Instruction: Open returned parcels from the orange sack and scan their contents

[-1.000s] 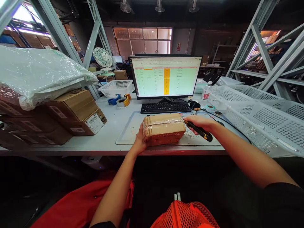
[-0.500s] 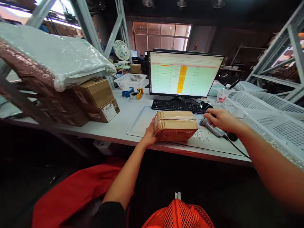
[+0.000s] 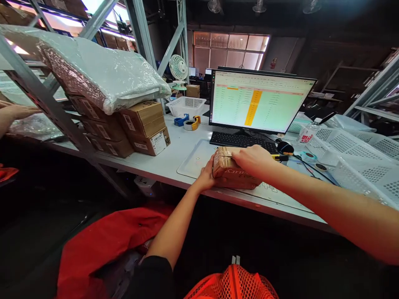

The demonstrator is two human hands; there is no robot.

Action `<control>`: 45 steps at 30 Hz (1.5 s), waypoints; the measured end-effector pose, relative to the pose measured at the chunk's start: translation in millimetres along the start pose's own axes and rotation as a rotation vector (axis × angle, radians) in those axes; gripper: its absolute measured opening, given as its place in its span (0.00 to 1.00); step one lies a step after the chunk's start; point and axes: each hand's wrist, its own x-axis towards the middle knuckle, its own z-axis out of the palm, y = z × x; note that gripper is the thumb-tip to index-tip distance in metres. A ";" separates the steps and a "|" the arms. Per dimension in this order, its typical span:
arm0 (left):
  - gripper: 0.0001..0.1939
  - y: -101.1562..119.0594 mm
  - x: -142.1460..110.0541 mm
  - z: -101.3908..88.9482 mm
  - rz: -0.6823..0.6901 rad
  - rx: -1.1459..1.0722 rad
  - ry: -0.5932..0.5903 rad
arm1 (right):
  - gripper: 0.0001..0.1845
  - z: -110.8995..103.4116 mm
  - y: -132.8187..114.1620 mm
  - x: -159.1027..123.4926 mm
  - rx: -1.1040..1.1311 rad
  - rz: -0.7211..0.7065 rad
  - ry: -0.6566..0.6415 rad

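Observation:
A taped brown cardboard parcel [image 3: 232, 174] lies on the grey mat [image 3: 196, 160] at the front edge of the white table [image 3: 177, 153]. My left hand [image 3: 207, 176] grips its left end, fingers curled against the side. Lying over the top of the parcel, my right hand [image 3: 252, 160] has its fingers bent down on the cardboard. A yellow and black box cutter [image 3: 279, 157] rests on the table just right of that hand, apart from it.
Monitor [image 3: 260, 104] and keyboard [image 3: 243, 142] stand behind the parcel. Stacked cartons [image 3: 145, 128] under a plastic-wrapped bundle [image 3: 102, 74] fill the left. White baskets [image 3: 349, 149] sit right. Tape rolls [image 3: 188, 122] lie further back. Another person's hand [image 3: 15, 112] shows at far left.
My right hand left the tool it held on the table and came to rest on top of the parcel. The view swung left.

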 end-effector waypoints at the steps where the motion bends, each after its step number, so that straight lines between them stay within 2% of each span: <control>1: 0.70 0.5 0.4 -0.2 -0.003 -0.006 -0.003 | 0.14 0.1 9.7 -5.2 -0.037 0.008 -0.017; 4: 0.69 2.4 1.7 0.5 -0.005 -0.039 -0.006 | 0.10 0.0 42.9 -23.1 -0.186 0.048 -0.059; 7: 0.67 5.1 1.8 1.7 0.003 -0.076 0.015 | 0.05 1.1 80.3 -42.7 -0.328 0.158 -0.096; 9: 0.68 6.9 0.6 1.5 0.011 -0.085 0.014 | 0.06 7.0 106.3 -55.8 -0.382 0.225 -0.104; 12: 0.70 8.3 -1.8 0.3 -0.006 -0.093 -0.005 | 0.09 30.6 139.0 -73.5 -0.354 0.328 -0.103; 15: 0.76 9.3 -2.9 -2.7 -0.033 -0.153 -0.048 | 0.16 70.6 150.7 -85.5 -0.236 0.436 -0.082; 18: 0.84 16.1 -0.6 -11.8 -0.022 -0.276 -0.112 | 0.21 112.9 141.9 -89.6 -0.114 0.463 -0.033; 20: 0.82 28.0 4.8 -22.5 0.014 -0.296 -0.110 | 0.21 130.2 134.2 -87.9 -0.067 0.444 0.018; 21: 0.77 36.6 9.3 -28.6 0.043 -0.266 -0.094 | 0.21 133.2 131.5 -85.8 -0.049 0.441 0.053; 23: 0.64 58.0 22.8 -40.0 0.101 -0.144 -0.054 | 0.22 127.6 127.2 -79.1 -0.021 0.461 0.154; 25: 0.50 81.7 42.6 -47.5 0.153 0.020 -0.046 | 0.25 111.8 119.0 -69.8 0.080 0.427 0.379; 27: 0.41 103.7 66.4 -49.4 0.179 0.180 -0.107 | 0.25 96.0 101.5 -59.6 0.234 0.266 0.630; 29: 0.37 122.1 89.2 -45.7 0.164 0.356 -0.211 | 0.23 88.9 76.0 -50.7 0.310 0.075 0.756; 31: 0.33 137.5 105.5 -37.8 0.132 0.542 -0.288 | 0.20 92.6 51.2 -44.5 0.267 0.011 0.760; 34: 0.29 155.9 111.8 -22.8 0.132 0.775 -0.346 | 0.16 108.4 31.0 -41.8 0.247 0.053 0.809; 38: 0.22 169.2 99.0 -7.9 0.203 1.031 -0.410 | 0.12 120.4 29.9 -44.1 0.278 0.012 0.877; 45: 0.23 177.1 93.8 -7.0 0.258 1.240 -0.478 | 0.09 113.7 32.3 -40.1 0.189 -0.023 0.885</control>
